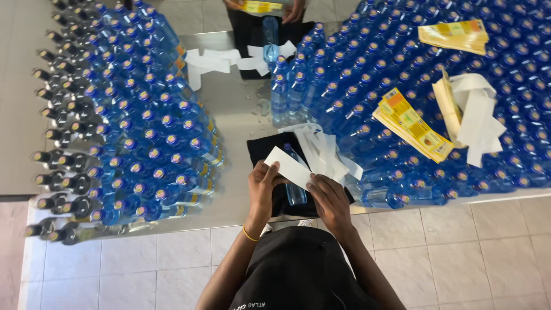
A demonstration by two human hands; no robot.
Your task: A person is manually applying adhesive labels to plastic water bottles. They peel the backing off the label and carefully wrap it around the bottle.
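Observation:
My left hand (263,186) and my right hand (327,198) both grip a white paper strip (288,166), the back of a label, stretched between them. Under the strip a clear plastic bottle (295,192) with a blue cap lies on a black cloth (265,146) at the near edge of the steel table (235,120). A loose heap of white backing strips (324,152) lies just beyond my right hand.
Massed blue-capped bottles (149,126) stand on the left, dark-capped ones (60,115) beyond them, and more blue-capped bottles (436,92) fill the right. Yellow label stacks (413,123) and white strips (479,115) rest on them. Another person's hands (290,8) work across the table.

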